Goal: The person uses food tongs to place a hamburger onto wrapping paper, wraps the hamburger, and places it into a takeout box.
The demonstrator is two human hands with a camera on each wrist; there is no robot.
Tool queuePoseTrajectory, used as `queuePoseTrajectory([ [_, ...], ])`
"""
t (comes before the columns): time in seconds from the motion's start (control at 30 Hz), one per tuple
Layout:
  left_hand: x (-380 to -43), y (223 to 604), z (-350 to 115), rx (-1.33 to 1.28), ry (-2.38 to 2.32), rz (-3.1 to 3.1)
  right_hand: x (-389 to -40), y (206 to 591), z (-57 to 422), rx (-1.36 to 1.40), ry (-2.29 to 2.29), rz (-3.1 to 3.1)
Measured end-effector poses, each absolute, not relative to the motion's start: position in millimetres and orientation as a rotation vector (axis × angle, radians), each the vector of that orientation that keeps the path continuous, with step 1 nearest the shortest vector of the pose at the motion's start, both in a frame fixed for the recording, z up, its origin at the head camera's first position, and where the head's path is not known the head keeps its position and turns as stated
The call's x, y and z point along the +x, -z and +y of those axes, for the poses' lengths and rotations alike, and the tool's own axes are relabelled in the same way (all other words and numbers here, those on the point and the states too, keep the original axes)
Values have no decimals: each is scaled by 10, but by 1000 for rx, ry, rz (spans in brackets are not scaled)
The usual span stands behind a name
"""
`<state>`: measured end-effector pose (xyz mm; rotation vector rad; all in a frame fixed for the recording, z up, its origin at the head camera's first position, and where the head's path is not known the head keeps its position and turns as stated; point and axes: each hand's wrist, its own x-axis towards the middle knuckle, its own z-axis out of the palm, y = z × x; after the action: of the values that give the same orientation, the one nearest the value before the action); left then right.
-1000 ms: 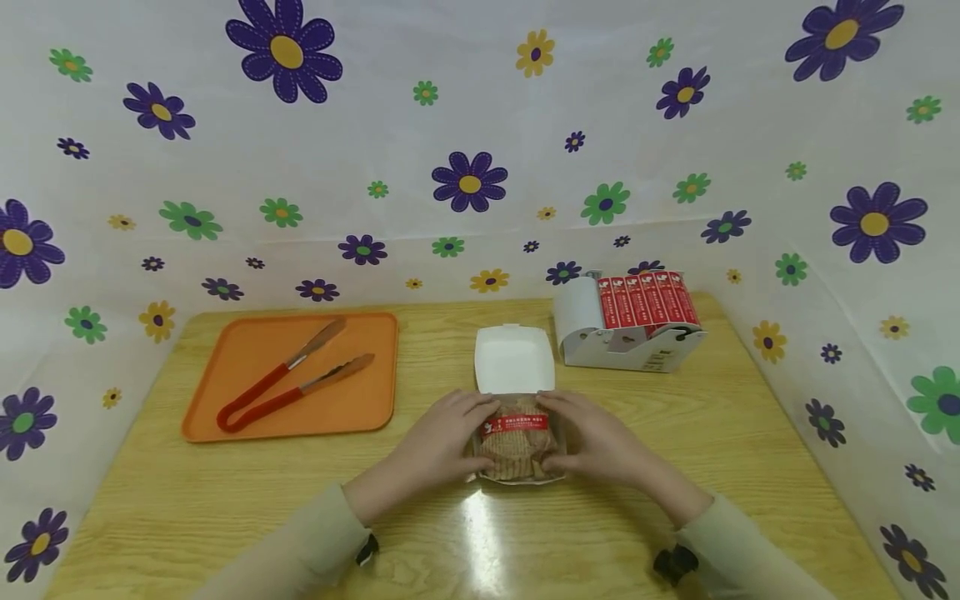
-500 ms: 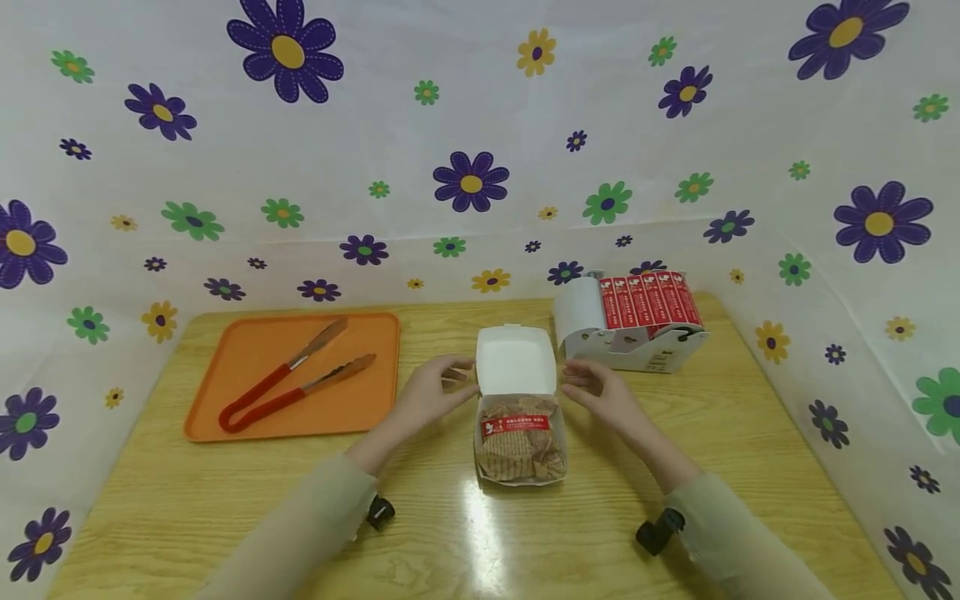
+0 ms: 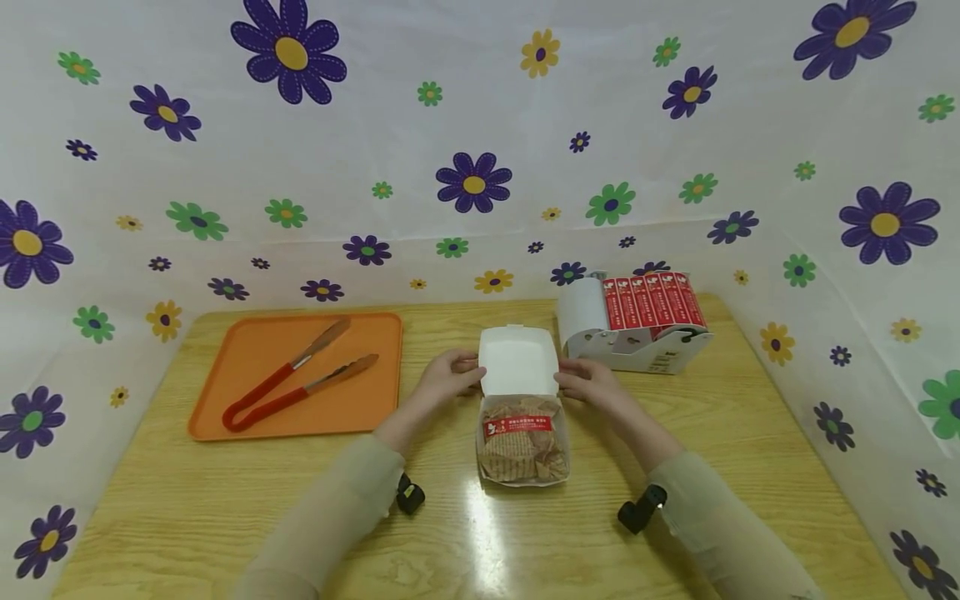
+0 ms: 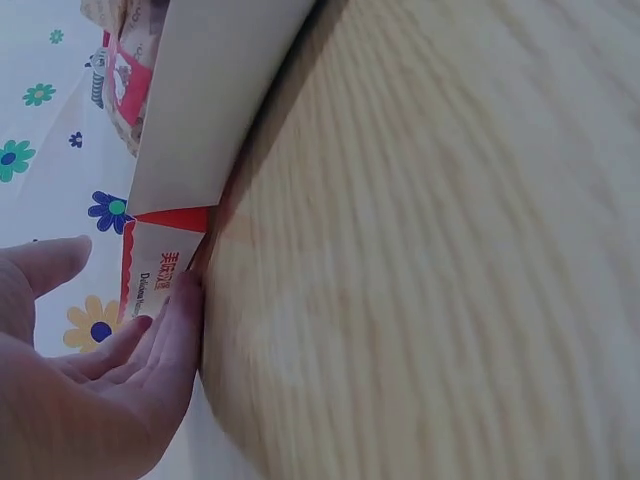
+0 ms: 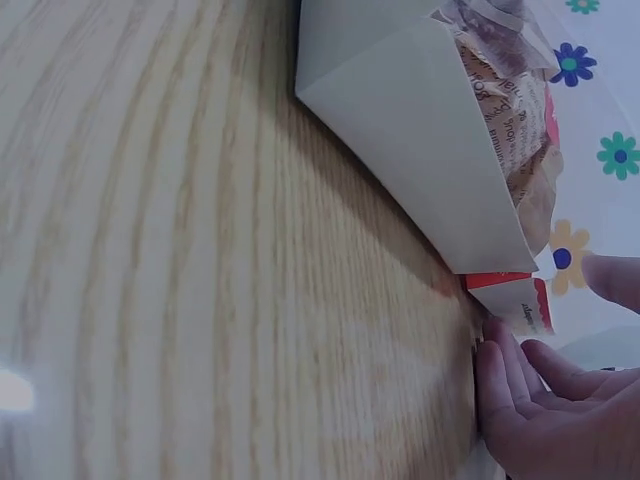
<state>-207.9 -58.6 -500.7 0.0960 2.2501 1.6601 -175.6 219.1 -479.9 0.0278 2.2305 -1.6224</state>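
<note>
In the head view a white paper burger box (image 3: 519, 360) lies with its lid folded back on the table. Its near half holds a burger in brown printed paper (image 3: 521, 450) with a red label band. My left hand (image 3: 450, 375) is at the left side of the lid. The left wrist view has its fingertips at the lid's printed side, thumb held apart. My right hand (image 3: 591, 383) is at the lid's right edge. In the right wrist view its fingers reach the lid (image 5: 515, 303) low by the tabletop, with the thumb away from them.
An orange tray (image 3: 217, 367) at the left carries red-handled tongs (image 3: 262, 408). At the back right a white dispenser (image 3: 652, 360) holds a row of red boxes (image 3: 652, 302). Flower-patterned cloth (image 3: 337, 150) walls the wooden table (image 3: 262, 500) behind and at the sides.
Both hands have left the sides of the wrapped burger and moved forward to the lid. Over the last half second they have come inward to its edges. The box stays in place.
</note>
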Motion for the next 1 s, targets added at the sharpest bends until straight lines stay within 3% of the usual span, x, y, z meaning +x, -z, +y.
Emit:
queuePoseTrajectory([
  [0.6,-2029,4769,-541,76,-1771,2224,-1727,4598,2234,-6,1734,2187],
  [1.0,-1880,4584,-569,215,-1836,2205,-1596,4338,2243,-80,1677,2309],
])
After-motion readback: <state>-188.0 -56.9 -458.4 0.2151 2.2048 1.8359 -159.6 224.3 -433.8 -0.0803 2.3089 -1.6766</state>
